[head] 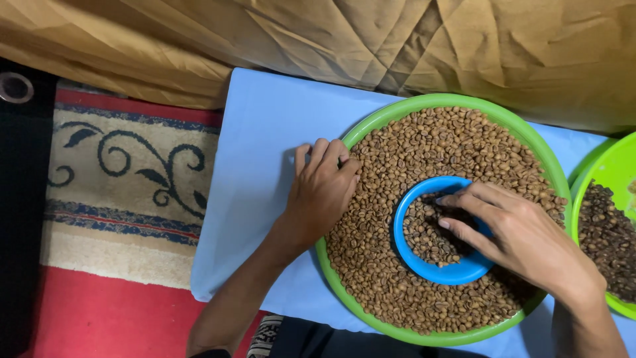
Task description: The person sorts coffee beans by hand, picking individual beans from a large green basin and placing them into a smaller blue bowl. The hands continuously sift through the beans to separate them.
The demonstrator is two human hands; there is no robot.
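A crumpled tan cloth (424, 40) hangs across the top. At left lies a red rug (119, 199) with dark blue scroll patterns. A second green tray (613, 174) of darker beans sits at the right edge.

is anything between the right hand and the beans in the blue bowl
Nothing visible. The right hand reaches over the blue bowl's rim, its fingertips right at the beans inside. The left hand rests apart on the green tray's left rim.
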